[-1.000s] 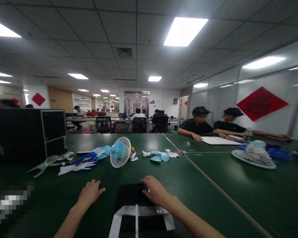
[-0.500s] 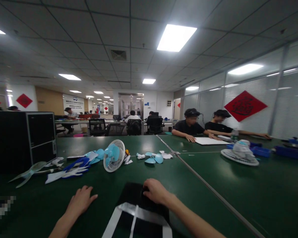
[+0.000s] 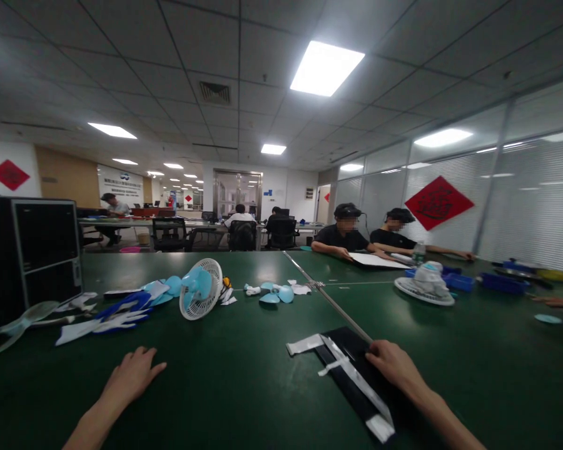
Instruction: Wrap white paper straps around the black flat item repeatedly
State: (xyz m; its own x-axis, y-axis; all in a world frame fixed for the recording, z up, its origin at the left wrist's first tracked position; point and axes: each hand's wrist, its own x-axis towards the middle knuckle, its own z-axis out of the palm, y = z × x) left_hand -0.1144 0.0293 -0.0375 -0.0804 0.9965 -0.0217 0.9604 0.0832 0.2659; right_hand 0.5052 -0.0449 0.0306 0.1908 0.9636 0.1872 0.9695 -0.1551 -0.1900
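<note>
At the lower right, my right hand [image 3: 396,365] is closed with its fingertips on the edge of a flat black panel [image 3: 349,337], which has strips of silver-white tape across it. The panel is tilted, and its far side is partly hidden. My left hand [image 3: 132,375] lies flat over the green tabletop [image 3: 216,369] at lower left, fingers stretched and holding nothing. Beyond the hands stand a small fan head [image 3: 201,289] with blue blades, blue-and-white work gloves [image 3: 115,315] and a loose blue fan blade [image 3: 276,294].
A black computer tower [image 3: 49,244] stands at the left. A metal seam strip [image 3: 338,307] runs across the table. At right are a white round grille [image 3: 406,292] with a white bundle on it and blue trays [image 3: 502,283]. Two co-workers sit across; another person's hand [image 3: 558,304] shows at far right.
My right hand has moved to the right with the black panel, which has turned and tilted. My left hand remains flat on the table. The view has swung slightly right.
</note>
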